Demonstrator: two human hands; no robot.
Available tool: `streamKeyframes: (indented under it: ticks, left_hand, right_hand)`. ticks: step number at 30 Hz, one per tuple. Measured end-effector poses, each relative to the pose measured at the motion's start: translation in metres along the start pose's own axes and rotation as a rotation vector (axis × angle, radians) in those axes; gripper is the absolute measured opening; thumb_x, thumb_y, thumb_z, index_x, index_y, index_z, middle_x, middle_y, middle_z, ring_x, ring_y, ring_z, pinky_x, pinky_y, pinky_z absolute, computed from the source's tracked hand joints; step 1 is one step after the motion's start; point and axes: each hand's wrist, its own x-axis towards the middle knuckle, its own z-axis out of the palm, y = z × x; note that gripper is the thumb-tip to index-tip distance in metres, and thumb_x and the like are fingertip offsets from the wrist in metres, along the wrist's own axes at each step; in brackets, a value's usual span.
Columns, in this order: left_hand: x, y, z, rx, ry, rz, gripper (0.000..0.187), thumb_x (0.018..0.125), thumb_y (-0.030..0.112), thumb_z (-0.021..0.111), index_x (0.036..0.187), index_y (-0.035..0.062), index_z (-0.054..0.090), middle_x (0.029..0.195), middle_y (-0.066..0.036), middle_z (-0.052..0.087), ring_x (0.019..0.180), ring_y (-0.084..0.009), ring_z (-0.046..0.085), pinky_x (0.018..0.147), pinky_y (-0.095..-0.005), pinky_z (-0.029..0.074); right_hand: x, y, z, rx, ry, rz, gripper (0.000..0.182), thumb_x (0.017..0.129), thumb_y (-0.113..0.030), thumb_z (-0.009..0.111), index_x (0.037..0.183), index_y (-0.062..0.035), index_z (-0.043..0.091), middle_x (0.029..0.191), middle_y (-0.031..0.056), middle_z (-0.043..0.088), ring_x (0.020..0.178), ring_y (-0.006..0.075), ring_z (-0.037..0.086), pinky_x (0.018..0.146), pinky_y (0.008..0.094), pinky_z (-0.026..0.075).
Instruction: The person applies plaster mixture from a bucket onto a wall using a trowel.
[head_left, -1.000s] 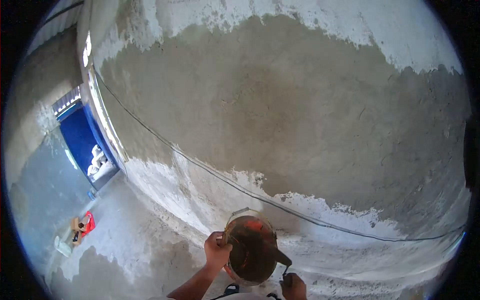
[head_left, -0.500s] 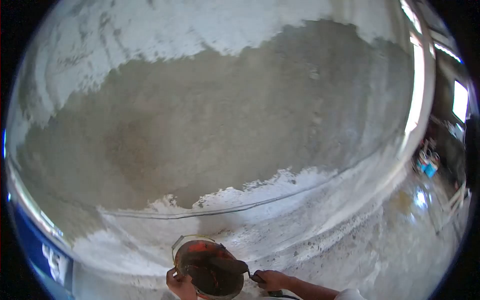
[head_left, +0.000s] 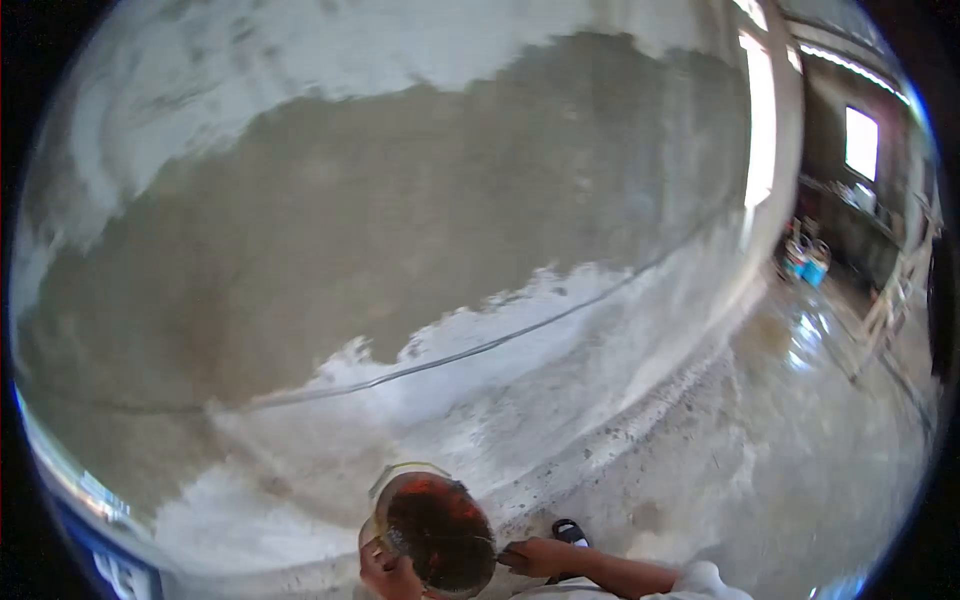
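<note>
A round bucket with a dark, reddish-smeared inside is at the bottom centre, its mouth tilted up toward me. My left hand is closed on the bucket's left rim. At the opposite rim, my right hand is closed around the handle of a trowel, whose blade I cannot make out against the dark inside of the bucket. In front stands a wall with a broad grey patch of fresh-looking plaster, ragged-edged against the paler surface.
A thin cable runs across the lower wall. My sandalled foot shows beside the right forearm. Wet, shiny floor lies at right, with blue containers and a wooden frame farther back. A blue object is at lower left.
My view has swung to the right, so more of the floor and room shows. The trowel blade, seen across the bucket's mouth before, no longer stands out. Both hands keep their grip.
</note>
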Motion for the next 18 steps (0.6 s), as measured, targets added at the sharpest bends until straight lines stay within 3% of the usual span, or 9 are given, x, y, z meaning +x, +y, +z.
streamKeyframes:
  ticks: [1, 3, 4, 6, 7, 9, 12, 15, 18]
  left_hand:
    - [-0.002, -0.009, -0.012, 0.009, 0.052, -0.004, 0.041, 0.063, -0.01, 0.062, 0.103, -0.0024, 0.056, 0.085, -0.012, 0.068, 0.073, -0.0162, 0.065, 0.064, -0.0301, 0.053]
    - [-0.004, -0.023, -0.037, 0.203, -0.133, 0.029, 0.041, 0.064, -0.01, 0.063, 0.104, -0.002, 0.058, 0.088, -0.011, 0.07, 0.071, -0.0146, 0.066, 0.064, -0.0276, 0.053]
    - [-0.008, -0.02, -0.044, 0.208, -0.101, 0.033, 0.041, 0.064, -0.01, 0.063, 0.104, -0.002, 0.058, 0.088, -0.011, 0.07, 0.071, -0.0146, 0.066, 0.064, -0.0276, 0.053]
    - [-0.015, -0.012, -0.046, 0.122, -0.054, 0.044, 0.04, 0.065, -0.007, 0.064, 0.104, -0.0026, 0.059, 0.088, -0.009, 0.072, 0.069, -0.013, 0.066, 0.064, -0.0263, 0.052]
    - [-0.016, -0.002, -0.058, 0.24, -0.125, -0.01, 0.04, 0.066, -0.006, 0.065, 0.105, -0.0034, 0.059, 0.086, -0.011, 0.072, 0.071, -0.014, 0.068, 0.065, -0.027, 0.053]
    - [-0.019, 0.005, -0.062, 0.22, -0.082, 0.02, 0.04, 0.066, -0.005, 0.065, 0.105, -0.0037, 0.059, 0.085, -0.012, 0.072, 0.07, -0.0148, 0.069, 0.065, -0.0273, 0.053]
    - [-0.02, 0.009, -0.06, 0.232, -0.019, 0.026, 0.041, 0.067, -0.005, 0.065, 0.107, -0.004, 0.058, 0.083, -0.013, 0.073, 0.069, -0.0162, 0.069, 0.064, -0.0281, 0.054]
    - [-0.022, 0.01, -0.06, 0.266, 0.014, 0.058, 0.042, 0.067, -0.005, 0.066, 0.109, -0.0041, 0.057, 0.08, -0.012, 0.072, 0.065, -0.0158, 0.068, 0.062, -0.0281, 0.053]
    - [-0.022, 0.03, -0.058, 0.331, -0.008, 0.061, 0.043, 0.068, -0.005, 0.065, 0.11, -0.0038, 0.056, 0.076, -0.009, 0.07, 0.06, -0.0128, 0.064, 0.057, -0.0265, 0.05]
  right_hand:
    - [-0.009, -0.026, -0.002, 0.017, 0.015, 0.043, 0.049, 0.094, -0.037, 0.064, 0.128, -0.0025, 0.056, 0.108, 0.0263, 0.067, 0.102, 0.0461, 0.064, 0.088, 0.0501, 0.05]
    - [-0.012, -0.042, 0.008, 0.071, 0.049, 0.116, 0.048, 0.097, -0.04, 0.06, 0.128, -0.0034, 0.058, 0.099, 0.0241, 0.07, 0.095, 0.0449, 0.067, 0.084, 0.0501, 0.053]
    - [-0.013, -0.054, 0.007, 0.058, 0.031, 0.093, 0.048, 0.097, -0.04, 0.06, 0.128, -0.0034, 0.058, 0.099, 0.0241, 0.07, 0.095, 0.0449, 0.067, 0.084, 0.0501, 0.053]
    - [-0.015, -0.073, 0.004, 0.142, -0.062, 0.282, 0.049, 0.099, -0.044, 0.057, 0.125, -0.0035, 0.061, 0.1, 0.0231, 0.071, 0.093, 0.0402, 0.069, 0.082, 0.0487, 0.054]
    - [-0.013, -0.072, 0.007, 0.133, -0.07, 0.271, 0.049, 0.099, -0.044, 0.057, 0.125, -0.0035, 0.061, 0.1, 0.0231, 0.071, 0.093, 0.0402, 0.069, 0.082, 0.0487, 0.054]
    - [-0.01, -0.074, 0.01, 0.06, -0.075, 0.197, 0.051, 0.101, -0.048, 0.051, 0.127, -0.0048, 0.061, 0.111, 0.0254, 0.069, 0.104, 0.046, 0.065, 0.094, 0.0521, 0.051]
    - [-0.008, -0.093, -0.001, 0.024, -0.163, 0.318, 0.055, 0.101, -0.052, 0.048, 0.13, -0.0073, 0.061, 0.112, 0.025, 0.069, 0.104, 0.0469, 0.065, 0.095, 0.0526, 0.051]
    - [-0.007, -0.089, -0.005, -0.128, -0.124, 0.164, 0.053, 0.101, -0.053, 0.048, 0.128, -0.0098, 0.063, 0.111, 0.024, 0.07, 0.104, 0.047, 0.065, 0.095, 0.0522, 0.051]
    - [0.007, -0.054, 0.001, -0.191, -0.12, 0.212, 0.052, 0.099, -0.054, 0.05, 0.127, -0.0124, 0.063, 0.109, 0.0227, 0.07, 0.103, 0.0453, 0.066, 0.093, 0.0521, 0.051]
